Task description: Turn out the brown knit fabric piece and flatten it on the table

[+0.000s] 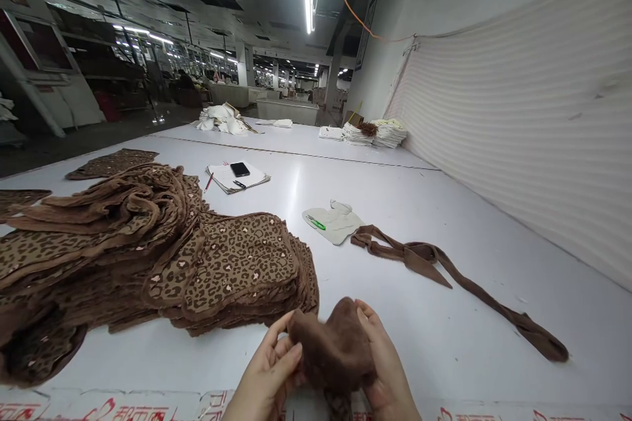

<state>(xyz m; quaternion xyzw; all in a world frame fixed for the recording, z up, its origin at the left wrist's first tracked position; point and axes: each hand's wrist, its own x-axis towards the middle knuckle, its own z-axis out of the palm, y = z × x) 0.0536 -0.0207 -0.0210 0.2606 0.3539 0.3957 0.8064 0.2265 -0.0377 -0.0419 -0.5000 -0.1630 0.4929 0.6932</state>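
A piece of brown plush fabric (336, 348) is held up between my two hands, close to the table's front edge. My left hand (270, 368) grips its left side, thumb on the near face. My right hand (384, 362) closes round its right side, with part of the fingers hidden behind the cloth. A bit of leopard print shows under the plush at the bottom. Left of my hands lies a thick stack of leopard-print fabric pieces (241, 263) with brown plush backs. Some pieces are folded over in a heap (133, 210) on top.
A pale cut template (340, 223) carries green thread snips (316, 223). Long brown fabric strips (429, 253) trail to the right. Farther back lie papers (257, 174) with a phone (239, 170), white cloth (222, 120) and white stacks (390, 133). A sheeted wall (533, 118) borders the right.
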